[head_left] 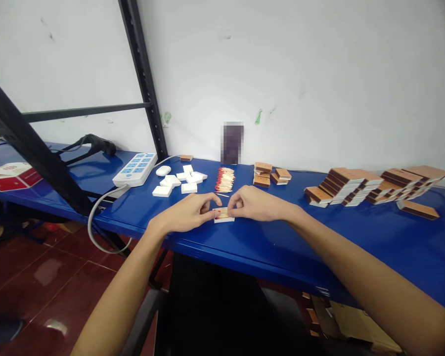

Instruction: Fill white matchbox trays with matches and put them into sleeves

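A small white matchbox tray (224, 220) filled with matches lies near the table's front edge, between my two hands. My left hand (193, 211) grips its left end, the thumb against the red match heads and the index finger bent above. At the other end, my right hand (255, 203) has its fingers closed on the pale match ends; the fingertips are partly hidden. Just beyond, a pile of loose matches (225, 180) lies with red heads to the left. One single match (223, 195) lies apart, between the pile and the tray.
White trays (171, 181) lie scattered left of the pile, near a white oval object (163, 170) and a power strip (135, 169). Brown matchboxes (262, 174) stand behind my right hand; taller matchbox stacks (343, 185) stand farther right. A black shelf post (143, 74) rises at left.
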`<state>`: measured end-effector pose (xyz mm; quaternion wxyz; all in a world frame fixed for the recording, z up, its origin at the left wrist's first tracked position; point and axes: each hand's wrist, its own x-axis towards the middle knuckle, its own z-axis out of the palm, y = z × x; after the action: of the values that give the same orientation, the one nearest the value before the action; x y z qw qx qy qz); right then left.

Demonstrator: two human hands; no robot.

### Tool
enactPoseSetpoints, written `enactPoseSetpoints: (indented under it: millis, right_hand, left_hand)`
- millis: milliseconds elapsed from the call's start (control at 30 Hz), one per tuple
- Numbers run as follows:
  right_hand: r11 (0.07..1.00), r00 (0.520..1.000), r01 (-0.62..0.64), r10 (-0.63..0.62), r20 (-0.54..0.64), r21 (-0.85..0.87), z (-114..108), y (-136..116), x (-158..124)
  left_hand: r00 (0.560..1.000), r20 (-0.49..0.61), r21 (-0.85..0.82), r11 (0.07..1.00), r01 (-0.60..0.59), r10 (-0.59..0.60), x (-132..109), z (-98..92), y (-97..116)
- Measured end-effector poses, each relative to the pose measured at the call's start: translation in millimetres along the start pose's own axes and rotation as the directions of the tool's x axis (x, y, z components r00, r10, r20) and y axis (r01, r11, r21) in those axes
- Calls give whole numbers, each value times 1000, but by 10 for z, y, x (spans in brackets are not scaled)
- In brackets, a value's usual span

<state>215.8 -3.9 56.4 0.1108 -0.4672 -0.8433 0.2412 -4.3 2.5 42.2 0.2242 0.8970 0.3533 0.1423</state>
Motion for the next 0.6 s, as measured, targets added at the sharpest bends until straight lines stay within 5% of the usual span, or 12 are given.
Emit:
enactPoseSetpoints:
  millis: [133,600]
  right_hand:
    - [1000,1000,19,-19,-19,-4,5,4,14]
    - [997,999,15,-17,31,76,1,68,29]
  left_hand:
    - [983,-173,13,998,-58,59,-60,131,-36]
    - [974,-216,13,998,-67,69,-85,251,-82]
